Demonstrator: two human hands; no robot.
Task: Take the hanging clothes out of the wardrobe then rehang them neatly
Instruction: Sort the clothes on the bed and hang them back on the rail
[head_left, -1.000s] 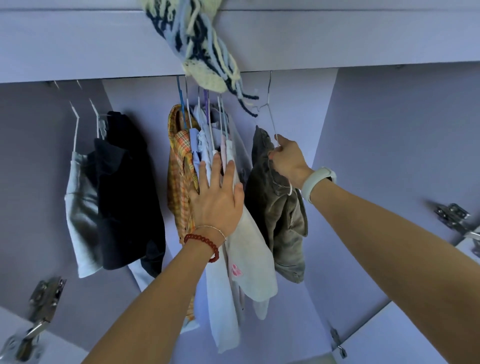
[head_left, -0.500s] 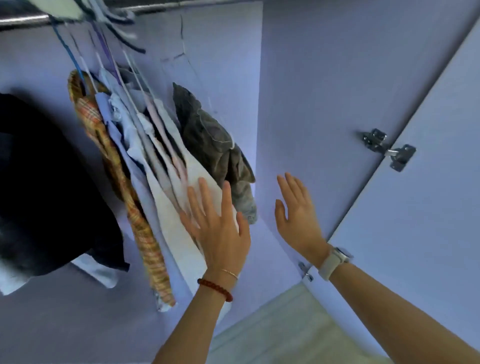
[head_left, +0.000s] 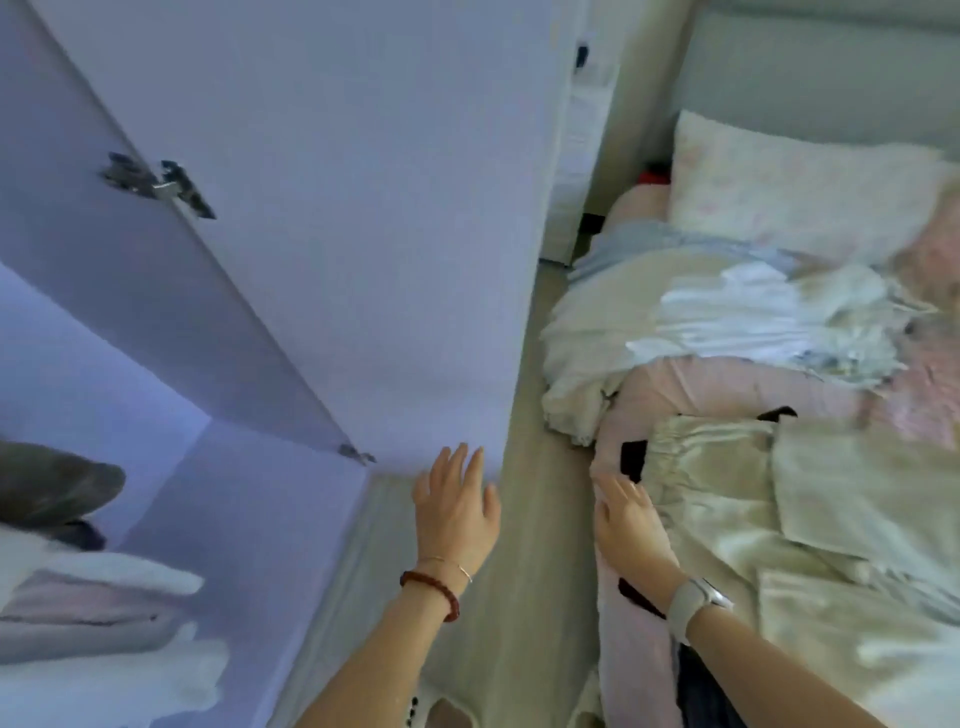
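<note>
Fingers of the left hand (head_left: 457, 512) are spread straight and hold nothing, hovering by the open lilac wardrobe door (head_left: 322, 218). Right hand (head_left: 631, 530), also flat and empty, reaches over the bed's heaped pale cream and white clothes (head_left: 737, 312). Blurred grey and white hanging garments (head_left: 67, 519) remain at the wardrobe's lower left.

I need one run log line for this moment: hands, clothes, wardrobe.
left hand: open, empty | right hand: open, empty, over bed edge | clothes pile: on bed | wardrobe door: open

Soft daylight, heavy motion blur, wide-angle edge distortion
</note>
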